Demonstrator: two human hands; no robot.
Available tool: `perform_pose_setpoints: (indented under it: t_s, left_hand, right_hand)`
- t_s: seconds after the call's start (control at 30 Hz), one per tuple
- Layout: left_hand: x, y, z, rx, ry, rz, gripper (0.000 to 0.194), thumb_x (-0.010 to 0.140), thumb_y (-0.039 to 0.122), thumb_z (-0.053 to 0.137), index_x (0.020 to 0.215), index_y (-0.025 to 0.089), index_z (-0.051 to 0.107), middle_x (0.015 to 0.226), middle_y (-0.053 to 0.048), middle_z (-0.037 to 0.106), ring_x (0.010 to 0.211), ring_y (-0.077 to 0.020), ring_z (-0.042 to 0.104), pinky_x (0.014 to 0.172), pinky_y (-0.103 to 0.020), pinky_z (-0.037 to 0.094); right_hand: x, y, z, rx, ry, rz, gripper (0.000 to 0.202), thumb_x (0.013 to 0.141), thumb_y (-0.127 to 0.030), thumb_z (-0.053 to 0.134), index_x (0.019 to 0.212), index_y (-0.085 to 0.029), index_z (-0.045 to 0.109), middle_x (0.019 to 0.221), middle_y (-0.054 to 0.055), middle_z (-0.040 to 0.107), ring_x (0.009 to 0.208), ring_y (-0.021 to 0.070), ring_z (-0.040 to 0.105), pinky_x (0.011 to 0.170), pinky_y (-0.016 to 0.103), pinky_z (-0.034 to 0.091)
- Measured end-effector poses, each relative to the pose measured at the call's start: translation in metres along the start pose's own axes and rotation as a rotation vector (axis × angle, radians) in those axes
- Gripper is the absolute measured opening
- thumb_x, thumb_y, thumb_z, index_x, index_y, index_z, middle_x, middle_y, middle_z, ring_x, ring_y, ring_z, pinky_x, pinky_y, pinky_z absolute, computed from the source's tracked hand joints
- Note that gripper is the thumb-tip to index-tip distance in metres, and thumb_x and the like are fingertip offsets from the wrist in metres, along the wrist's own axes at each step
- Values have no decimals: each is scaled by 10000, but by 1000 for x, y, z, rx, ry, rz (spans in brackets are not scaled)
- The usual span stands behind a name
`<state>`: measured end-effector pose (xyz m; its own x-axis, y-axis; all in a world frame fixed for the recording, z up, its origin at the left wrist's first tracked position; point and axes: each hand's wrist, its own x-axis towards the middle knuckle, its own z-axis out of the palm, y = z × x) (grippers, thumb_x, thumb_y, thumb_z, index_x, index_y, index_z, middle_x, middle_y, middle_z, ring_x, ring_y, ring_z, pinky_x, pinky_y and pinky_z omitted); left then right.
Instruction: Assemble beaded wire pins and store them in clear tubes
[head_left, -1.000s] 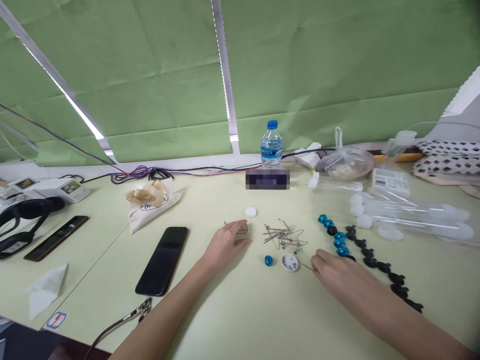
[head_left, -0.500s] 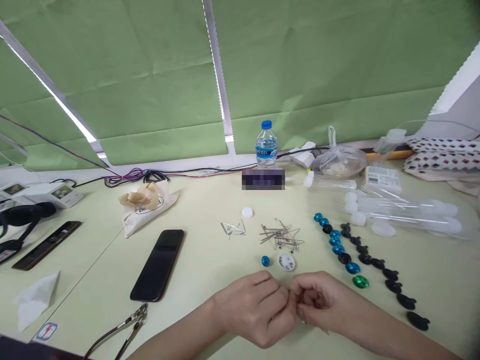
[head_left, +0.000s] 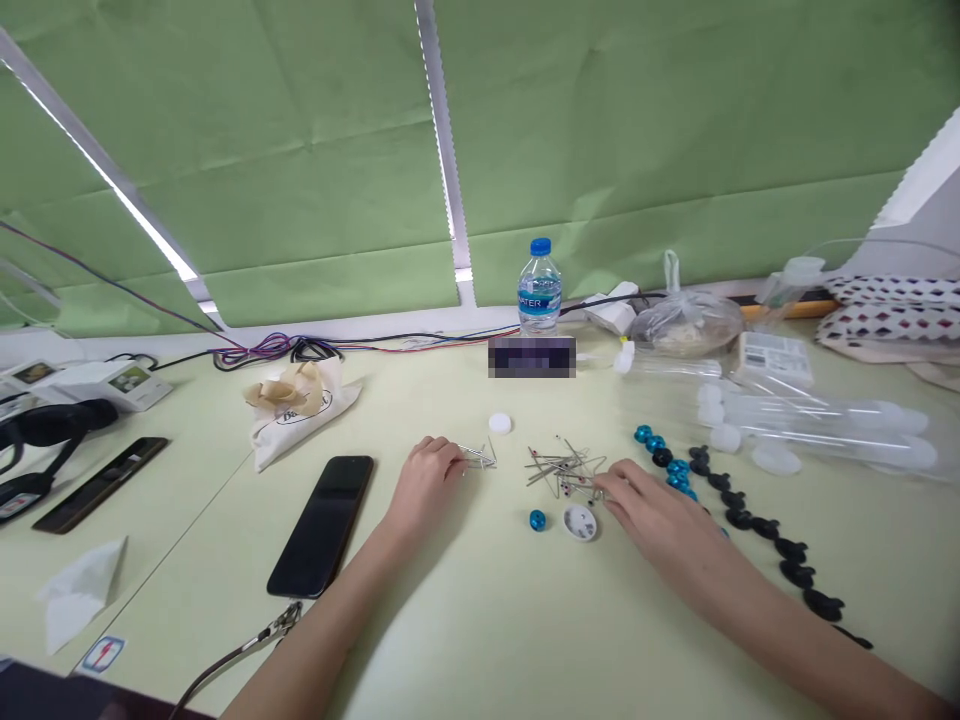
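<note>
My left hand (head_left: 429, 482) is at a small pile of short silver metal pins (head_left: 480, 457), its fingers pinched at the pile's left edge, on a pin. At the right edge of a tangle of thin bent metal wires (head_left: 559, 467), the fingertips of my right hand (head_left: 646, 507) close on a wire; they partly hide it. A blue bead (head_left: 537, 520) and a shallow white cap (head_left: 580, 523) with small dark bits in it lie just in front of the wires. Behind the pins sits another white cap (head_left: 500, 424).
A row of blue and black beads (head_left: 654, 443) and a line of black knob-like pieces (head_left: 766, 527) lie to the right. Clear plastic tubes (head_left: 817, 410) are behind them. A phone (head_left: 322, 525) and cloth pouch (head_left: 304, 425) lie left. A water bottle (head_left: 540, 290) stands at the back.
My hands have parted from close together at the front. The left went forward and left to the pins, the right forward to the wires. My right arm now covers the green bead.
</note>
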<state>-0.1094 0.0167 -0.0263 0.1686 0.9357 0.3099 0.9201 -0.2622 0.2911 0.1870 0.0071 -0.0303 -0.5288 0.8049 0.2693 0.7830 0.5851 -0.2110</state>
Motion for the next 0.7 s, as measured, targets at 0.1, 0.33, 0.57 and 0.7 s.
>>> perform_pose_setpoints:
  t_s: [0.1,0.33,0.57,0.7]
  left_hand:
    - [0,0,6,-11,-17,-39,155,836,164,500,714,196,589,731,-29,615,742,-204,557,618,-309,442]
    - [-5,17,6,-21,25,-25,103,891,254,491,926,189,562,900,-53,609,833,-215,532,698,-337,452]
    - [-20,57,15,-109,137,263,95,910,197,462,929,173,552,848,-56,625,795,-205,521,705,-349,463]
    - [-23,71,13,-229,196,337,132,893,168,507,1016,172,555,875,-58,636,800,-194,526,706,-338,474]
  right_hand:
    - [-1,0,3,-30,19,-61,244,915,-161,369,1016,-182,590,950,97,573,771,210,595,593,303,476]
    - [1,-3,-4,-34,-27,-145,259,926,-134,325,857,-157,574,887,106,558,715,194,566,570,291,452]
    - [3,2,-14,220,-40,116,223,933,-252,333,794,-214,502,834,33,563,682,164,577,600,278,444]
    - [8,4,-27,566,-56,351,226,925,-330,367,785,-224,509,719,9,599,635,166,581,602,290,438]
